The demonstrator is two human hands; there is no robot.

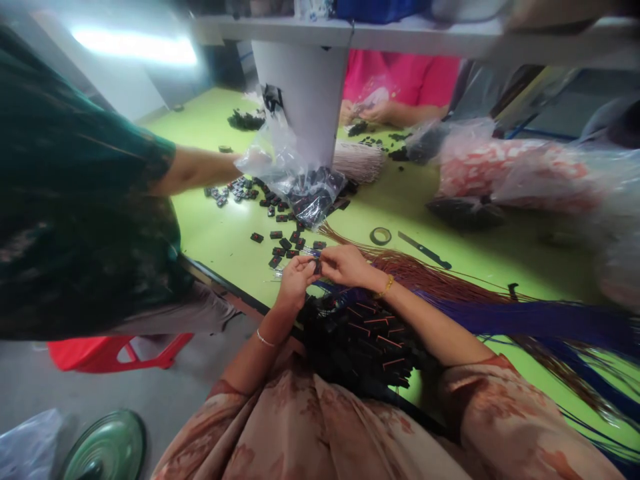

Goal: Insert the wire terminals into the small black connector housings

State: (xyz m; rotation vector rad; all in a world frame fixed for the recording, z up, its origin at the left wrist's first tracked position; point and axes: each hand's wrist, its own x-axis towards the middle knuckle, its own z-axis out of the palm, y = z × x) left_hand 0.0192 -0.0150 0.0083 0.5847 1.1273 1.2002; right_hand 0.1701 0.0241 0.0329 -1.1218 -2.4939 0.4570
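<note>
My left hand (296,279) and my right hand (347,265) meet above the near edge of the green table (240,267). Between the fingertips of both is a small black part (317,266), mostly covered by the fingers. Several black blocks with red marks (277,235) lie just beyond my hands. Long brown wires (430,270) and blue wires (500,317) run from near my hands to the right. Under my forearms rests a heap of black pieces with orange strips (360,333).
A person in dark green (85,200) reaches from the left to a clear bag (315,193). Someone in pink (400,77) works across. A tape roll (381,236), a knife (425,251) and filled bags (510,173) lie right. A shelf (425,40) hangs overhead.
</note>
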